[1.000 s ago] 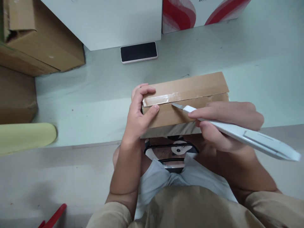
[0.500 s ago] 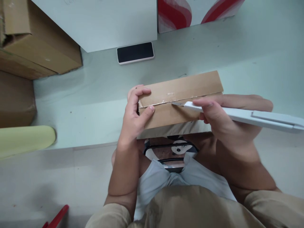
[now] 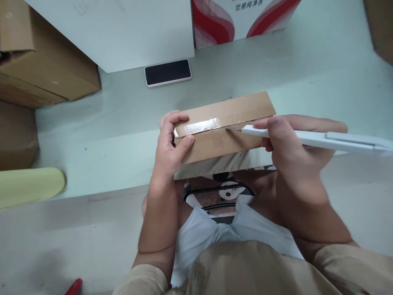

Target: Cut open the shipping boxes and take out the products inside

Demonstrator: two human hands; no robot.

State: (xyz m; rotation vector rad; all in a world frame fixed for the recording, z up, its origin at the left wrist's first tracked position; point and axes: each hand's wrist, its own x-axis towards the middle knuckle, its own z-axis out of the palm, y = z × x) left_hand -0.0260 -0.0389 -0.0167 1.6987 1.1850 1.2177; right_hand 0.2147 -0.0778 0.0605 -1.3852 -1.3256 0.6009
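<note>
A small brown cardboard box (image 3: 227, 106) is held tilted above the near edge of the table. Shiny clear tape (image 3: 199, 126) lies along the left part of its seam. My left hand (image 3: 173, 141) grips the box's left end, thumb on the near flap and fingers over the far one. In my right hand (image 3: 291, 143) is a white utility knife (image 3: 316, 138), its handle pointing right. The knife's thin blade is out, and its tip lies at the seam near the middle of the box. Whether the tip is inside the gap, I cannot tell.
A phone (image 3: 168, 73) lies on the pale table (image 3: 123, 143) beyond the box. Behind it stand a white box (image 3: 138, 32) and a red-and-white carton (image 3: 221, 24). Large cardboard boxes (image 3: 67, 61) fill the left side, with a yellow rounded object (image 3: 30, 184) nearer me.
The view has shifted slightly, so everything sits a little further left. The knife tip has drawn a bit rightward along the seam. Tape on the box now catches the light.
</note>
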